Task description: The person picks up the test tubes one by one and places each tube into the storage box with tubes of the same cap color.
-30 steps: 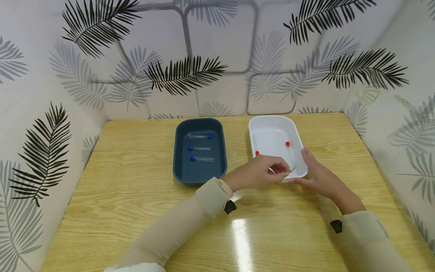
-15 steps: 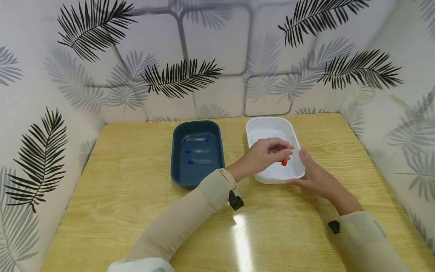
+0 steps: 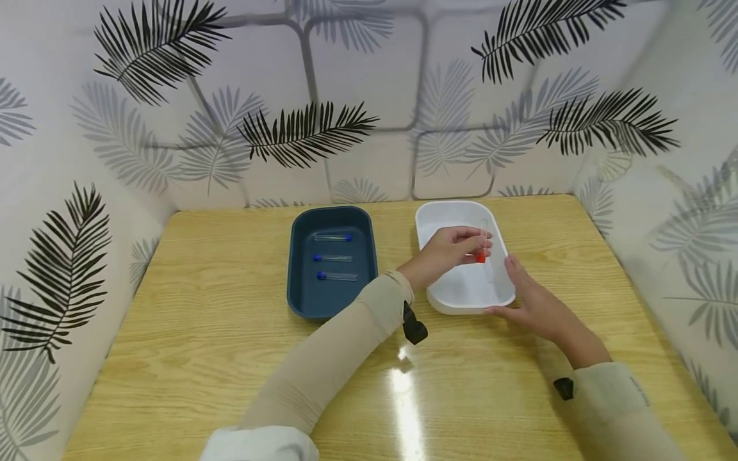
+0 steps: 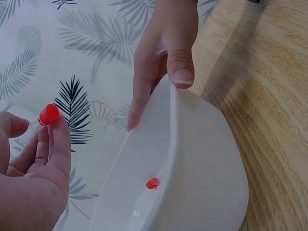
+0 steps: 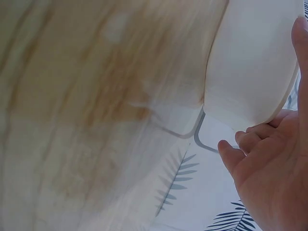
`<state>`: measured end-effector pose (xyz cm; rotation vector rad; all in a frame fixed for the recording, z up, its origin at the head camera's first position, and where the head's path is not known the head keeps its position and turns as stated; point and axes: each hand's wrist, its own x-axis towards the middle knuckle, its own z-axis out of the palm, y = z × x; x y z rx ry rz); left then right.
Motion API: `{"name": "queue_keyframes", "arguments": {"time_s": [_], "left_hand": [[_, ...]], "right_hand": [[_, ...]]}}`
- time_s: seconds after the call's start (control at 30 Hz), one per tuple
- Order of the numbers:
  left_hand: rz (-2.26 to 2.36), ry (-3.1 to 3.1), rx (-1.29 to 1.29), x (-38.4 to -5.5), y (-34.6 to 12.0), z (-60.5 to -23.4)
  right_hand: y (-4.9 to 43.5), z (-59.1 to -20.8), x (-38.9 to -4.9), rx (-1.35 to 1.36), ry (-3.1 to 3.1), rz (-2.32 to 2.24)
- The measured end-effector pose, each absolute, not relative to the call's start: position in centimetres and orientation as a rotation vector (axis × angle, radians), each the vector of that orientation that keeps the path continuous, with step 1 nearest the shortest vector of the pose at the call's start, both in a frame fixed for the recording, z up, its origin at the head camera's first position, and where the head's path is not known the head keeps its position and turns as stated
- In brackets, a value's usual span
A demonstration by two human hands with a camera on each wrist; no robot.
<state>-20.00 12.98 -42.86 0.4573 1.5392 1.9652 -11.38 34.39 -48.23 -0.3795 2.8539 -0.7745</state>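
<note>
In the head view, my left hand (image 3: 441, 255) is over the white tray (image 3: 441, 302) and pinches a test tube (image 3: 481, 257) by its red-capped end. The clear tube body points away toward the tray's far side. The left wrist view shows the same red cap (image 4: 49, 114) between thumb and fingers. My right hand (image 3: 539, 301) holds the tray's near right corner, thumb at the near wall and fingers along the right wall. Another red cap (image 4: 152, 183) shows inside the tray; its tube is hard to make out.
A dark blue tray (image 3: 293, 282) stands left of the white one on the wooden table (image 3: 202, 333). Several test tubes with blue caps (image 3: 334, 276) lie in it, spaced apart. A patterned backdrop (image 3: 369, 77) rises behind the table.
My left hand has moved forward from the white tray's near edge, and the red-capped tube has turned to point away. My right hand has kept its place at the corner.
</note>
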Motion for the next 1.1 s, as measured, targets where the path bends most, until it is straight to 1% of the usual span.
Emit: {"name": "queue_keyframes", "arguments": {"time_s": [0.37,0.57,0.67,0.83,1.1], "left_hand": [[2.006,1.529,0.144,-21.8,14.8,-45.1],[1.936,1.714,0.012,-22.1,15.8,-46.9],[1.801,1.929,0.006,-22.1,16.1,-47.7],[1.59,2.206,0.083,-21.9,16.1,-48.0],[1.444,2.269,-0.08,-21.9,16.5,-48.1]], "right_hand": [[34.6,-48.6,-11.4,-0.377,2.863,-0.775],[34.5,-48.5,-11.2,-0.38,2.891,-0.765],[34.4,-48.5,-11.2,-0.388,2.895,-0.768],[34.3,-48.6,-11.5,-0.369,2.876,-0.768],[34.2,-48.5,-11.3,-0.327,2.869,-0.741]]}}
